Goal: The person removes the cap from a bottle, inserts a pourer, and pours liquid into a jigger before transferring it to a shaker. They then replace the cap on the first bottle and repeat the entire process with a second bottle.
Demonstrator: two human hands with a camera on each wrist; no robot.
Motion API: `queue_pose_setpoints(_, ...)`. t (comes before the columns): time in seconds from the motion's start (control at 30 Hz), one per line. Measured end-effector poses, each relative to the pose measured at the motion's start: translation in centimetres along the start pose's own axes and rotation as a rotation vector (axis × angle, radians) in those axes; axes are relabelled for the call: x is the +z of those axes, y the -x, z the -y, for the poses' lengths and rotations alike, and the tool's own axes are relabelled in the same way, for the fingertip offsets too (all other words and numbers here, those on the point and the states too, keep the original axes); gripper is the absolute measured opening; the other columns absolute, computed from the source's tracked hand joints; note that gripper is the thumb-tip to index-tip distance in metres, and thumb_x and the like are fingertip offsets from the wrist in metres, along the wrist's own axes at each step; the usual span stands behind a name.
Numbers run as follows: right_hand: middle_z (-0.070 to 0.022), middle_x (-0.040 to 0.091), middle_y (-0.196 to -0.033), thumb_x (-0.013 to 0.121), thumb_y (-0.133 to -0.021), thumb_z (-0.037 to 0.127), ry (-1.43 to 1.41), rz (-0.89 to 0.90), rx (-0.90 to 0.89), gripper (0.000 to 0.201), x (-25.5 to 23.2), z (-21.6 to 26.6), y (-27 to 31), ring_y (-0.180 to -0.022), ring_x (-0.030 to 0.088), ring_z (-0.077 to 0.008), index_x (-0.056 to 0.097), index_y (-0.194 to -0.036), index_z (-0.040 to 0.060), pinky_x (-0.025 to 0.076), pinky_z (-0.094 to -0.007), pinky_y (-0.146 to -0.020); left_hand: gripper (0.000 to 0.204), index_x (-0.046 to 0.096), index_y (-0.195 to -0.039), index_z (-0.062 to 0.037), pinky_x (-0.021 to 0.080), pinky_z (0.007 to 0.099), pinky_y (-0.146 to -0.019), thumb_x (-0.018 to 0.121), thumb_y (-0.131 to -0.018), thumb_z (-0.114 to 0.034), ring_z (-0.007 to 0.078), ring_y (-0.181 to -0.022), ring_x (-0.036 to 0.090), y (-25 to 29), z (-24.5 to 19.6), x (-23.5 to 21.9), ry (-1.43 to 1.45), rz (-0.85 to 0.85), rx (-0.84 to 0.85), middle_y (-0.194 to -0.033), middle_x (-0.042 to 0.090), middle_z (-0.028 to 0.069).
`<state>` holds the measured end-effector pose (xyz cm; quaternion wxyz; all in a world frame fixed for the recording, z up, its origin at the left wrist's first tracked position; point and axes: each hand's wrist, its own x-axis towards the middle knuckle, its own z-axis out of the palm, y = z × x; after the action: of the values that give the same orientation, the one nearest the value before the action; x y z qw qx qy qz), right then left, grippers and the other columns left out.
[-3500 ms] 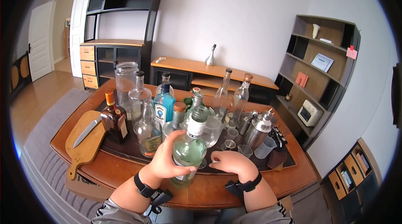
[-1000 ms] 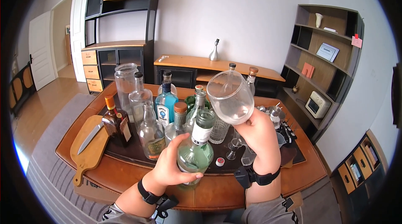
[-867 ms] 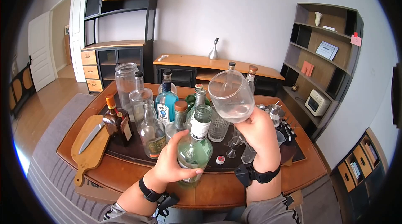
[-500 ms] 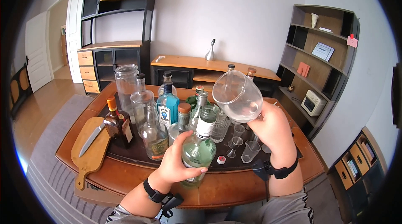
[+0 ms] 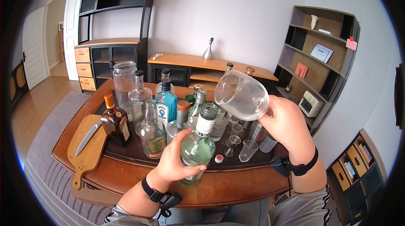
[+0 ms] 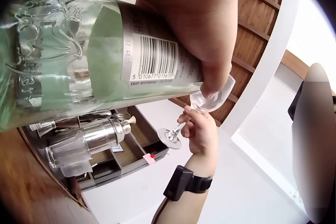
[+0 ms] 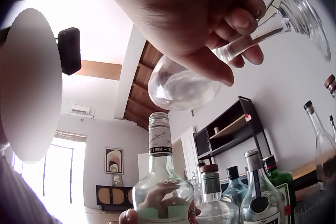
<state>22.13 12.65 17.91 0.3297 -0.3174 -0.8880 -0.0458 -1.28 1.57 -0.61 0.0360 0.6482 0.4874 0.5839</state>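
- Left hand (image 5: 175, 162) is wrapped round the belly of the green bottle (image 5: 198, 148), fingers curled over the label, thumb on the near side. The left wrist view shows the same: fingers clamped over the barcode label (image 6: 155, 58).
- The bottle stands at the near edge of the table (image 5: 126, 175), base hidden by the hand, so I can't tell whether it rests on the wood or is just lifted. Its long axis runs up and slightly away to the right; the open neck (image 5: 209, 111) has no cap.
- Right hand (image 5: 287, 124) is up high, pinching the stem of a big wine glass (image 5: 241, 95). The right wrist view shows fingers (image 7: 239, 22) curled round the stem, foot of the glass toward the palm.
- The glass lies tilted nearly on its side, its axis running from the right hand up and to the left, mouth pointing left and away.
- The key relation: the bowl hangs just above and to the right of the bottle's neck, apart from it, not touching. From the right wrist camera the bowl (image 7: 181, 85) sits straight over the bottle top (image 7: 159, 121).
- A small red-and-white cap (image 5: 218, 158) lies on the dark mat just right of the bottle, with small clear measuring cups (image 5: 247, 150) beyond it.
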Motion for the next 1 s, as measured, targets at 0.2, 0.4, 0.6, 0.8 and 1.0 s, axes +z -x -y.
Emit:
queue_pose_setpoints(0.2,-0.0173,0.068,-0.081,0.066,-0.082,0.020,0.134,0.020,-0.009,0.020,-0.7,0.1,-0.1,-0.077,0.066,-0.0373,0.066,-0.089,0.0015,0.053,-0.0449,-0.069,0.106,0.036,-0.142,-0.0012,0.051,0.0441,-0.094,0.092,-0.058,-0.036,0.0414,-0.109,0.064,0.1,-0.1,0.0,-0.011,0.006,0.005,-0.120,0.061,0.0262)
queue_pose_setpoints(0.4,-0.0166,0.067,-0.081,0.066,-0.081,0.019,0.180,0.038,-0.008,0.018,-1.3,0.1,-0.1,-0.076,0.066,-0.0367,0.064,-0.086,0.0012,0.053,-0.0442,-0.069,0.106,0.037,-0.141,-0.0009,0.051,0.0443,-0.094,0.092,-0.058,-0.036,0.0413,-0.109,0.064,0.1,-0.2,0.0,-0.023,-0.001,0.012,-0.120,0.061,0.0263)
queue_pose_setpoints(0.6,-0.0165,0.066,-0.081,0.065,-0.081,0.017,0.187,0.002,-0.034,0.017,-1.6,-0.1,-0.2,-0.077,0.065,-0.0369,0.064,-0.085,0.0010,0.053,-0.0444,-0.069,0.105,0.037,-0.141,-0.0006,0.051,0.0445,-0.094,0.092,-0.058,-0.035,0.0415,-0.109,0.064,0.1,0.0,0.1,0.006,-0.002,0.002,-0.120,0.061,0.0264)
queue_pose_setpoints(0.8,-0.0170,0.066,-0.081,0.065,-0.081,0.017,0.225,0.002,-0.051,0.017,-1.9,0.0,-0.4,-0.078,0.065,-0.0376,0.063,-0.084,0.0004,0.053,-0.0453,-0.070,0.106,0.036,-0.141,-0.0003,0.051,0.0446,-0.094,0.092,-0.058,-0.035,0.0415,-0.109,0.064,0.1,0.1,0.1,0.006,0.001,0.011,-0.120,0.062,0.0264)
queue_pose_setpoints(1.0,-0.0187,0.066,-0.082,0.068,-0.080,0.023,0.224,0.019,-0.016,0.024,-2.0,0.1,-0.6,-0.078,0.066,-0.0375,0.065,-0.087,-0.0006,0.052,-0.0439,-0.068,0.106,0.036,-0.141,-0.0007,0.051,0.0440,-0.094,0.092,-0.058,-0.035,0.0408,-0.109,0.064,0.1,0.0,0.1,0.003,0.000,0.009,-0.119,0.062,0.0257)
